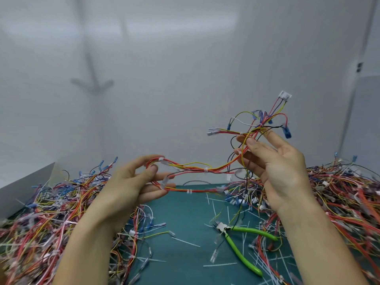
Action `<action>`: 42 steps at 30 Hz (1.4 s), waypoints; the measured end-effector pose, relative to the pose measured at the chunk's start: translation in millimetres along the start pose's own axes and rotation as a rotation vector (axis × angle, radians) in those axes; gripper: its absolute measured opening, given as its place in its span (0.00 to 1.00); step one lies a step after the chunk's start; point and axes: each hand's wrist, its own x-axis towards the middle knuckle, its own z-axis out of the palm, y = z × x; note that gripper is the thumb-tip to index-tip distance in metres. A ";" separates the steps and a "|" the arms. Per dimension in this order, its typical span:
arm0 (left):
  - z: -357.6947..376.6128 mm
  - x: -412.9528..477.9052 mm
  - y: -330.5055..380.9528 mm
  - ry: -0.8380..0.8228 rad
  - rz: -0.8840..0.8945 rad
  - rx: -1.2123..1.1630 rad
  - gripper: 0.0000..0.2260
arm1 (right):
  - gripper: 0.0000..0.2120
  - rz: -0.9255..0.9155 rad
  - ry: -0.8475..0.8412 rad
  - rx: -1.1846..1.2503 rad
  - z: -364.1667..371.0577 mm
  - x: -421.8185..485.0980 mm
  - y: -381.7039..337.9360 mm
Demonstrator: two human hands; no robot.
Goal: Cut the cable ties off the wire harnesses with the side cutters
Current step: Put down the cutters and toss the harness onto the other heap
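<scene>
A wire harness (205, 170) of red, yellow and black wires with white cable ties hangs stretched in the air between both hands. My left hand (133, 182) holds its folded left end, thumb and fingers curled round the loop. My right hand (275, 161) pinches the bundle near the right end, where blue terminals and a white connector (284, 95) fan out above. The green-handled side cutters (236, 239) lie on the green mat (185, 223) below my right hand, with neither hand on them.
Large tangled piles of harnesses lie at the left (41, 212) and at the right (339, 192). Several cut white tie ends (220, 264) litter the mat. A white wall stands behind; a white board (22, 186) leans at the far left.
</scene>
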 end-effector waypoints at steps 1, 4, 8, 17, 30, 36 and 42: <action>0.2 -0.1 1.1 -0.004 0.018 -0.030 0.12 | 0.28 0.003 -0.003 -0.012 -0.1 0.2 0.4; 1.3 -0.2 3.1 -0.009 0.053 -0.111 0.12 | 0.27 0.010 -0.011 -0.033 0.5 0.4 1.8; 2.5 -0.2 4.6 -0.025 0.072 -0.155 0.12 | 0.26 0.009 -0.019 -0.039 0.6 0.1 2.3; 3.7 11.4 -20.5 0.053 0.032 0.288 0.13 | 0.25 -0.057 -0.022 -0.024 3.8 -3.7 -5.6; 4.0 23.9 -53.1 -0.275 -0.127 1.035 0.08 | 0.22 -0.124 -0.076 -0.070 4.3 -5.9 -10.1; 6.2 22.8 -58.9 -0.373 -0.183 1.039 0.13 | 0.19 -0.097 -0.105 -0.059 3.5 -5.0 -8.2; 13.4 18.2 -50.8 -0.342 -0.128 1.117 0.09 | 0.21 -0.130 -0.122 -0.079 4.0 -5.9 -9.4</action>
